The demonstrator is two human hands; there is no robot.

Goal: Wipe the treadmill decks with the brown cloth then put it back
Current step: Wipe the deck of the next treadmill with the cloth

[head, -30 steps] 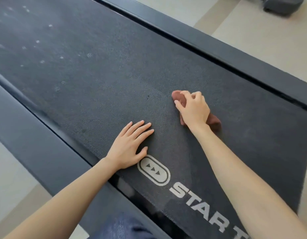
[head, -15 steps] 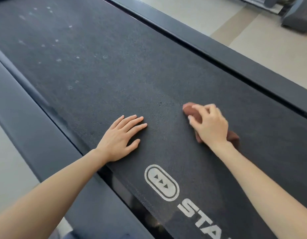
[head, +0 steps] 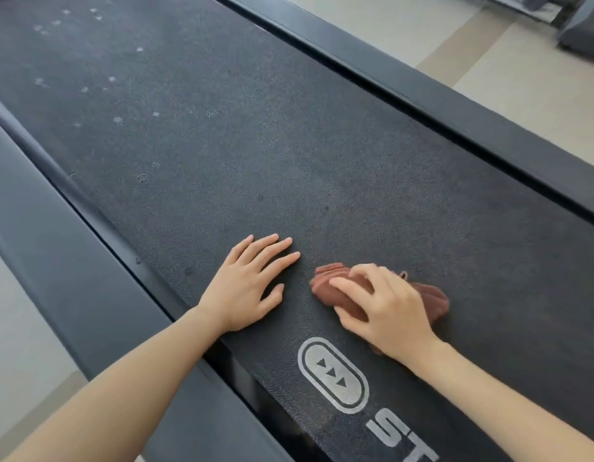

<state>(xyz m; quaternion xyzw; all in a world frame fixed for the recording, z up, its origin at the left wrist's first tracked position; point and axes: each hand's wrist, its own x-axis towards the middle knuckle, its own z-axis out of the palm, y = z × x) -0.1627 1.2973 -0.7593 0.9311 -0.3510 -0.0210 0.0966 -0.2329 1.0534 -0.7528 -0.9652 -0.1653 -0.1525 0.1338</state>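
Your right hand (head: 387,310) clutches the cloth (head: 329,283) on the belt (head: 255,145), seemingly pressing; your left hand (head: 247,283) lies flat beside it, fingers straight.

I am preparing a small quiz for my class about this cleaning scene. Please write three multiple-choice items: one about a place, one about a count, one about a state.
1. Where is the brown cloth?
A. on the treadmill belt, under the right hand
B. on the floor
C. on the side rail

2. How many arrows does the oval logo hold?
A. two
B. three
C. five

3. How is the left hand?
A. gripping the cloth
B. flat on the belt, fingers straight
C. lifted off the belt

Answers:
1 A: the right hand's curled fingers press the cloth onto the belt.
2 B: three small arrows stand in a row.
3 B: the left hand's palm lies beside the cloth, not touching it.
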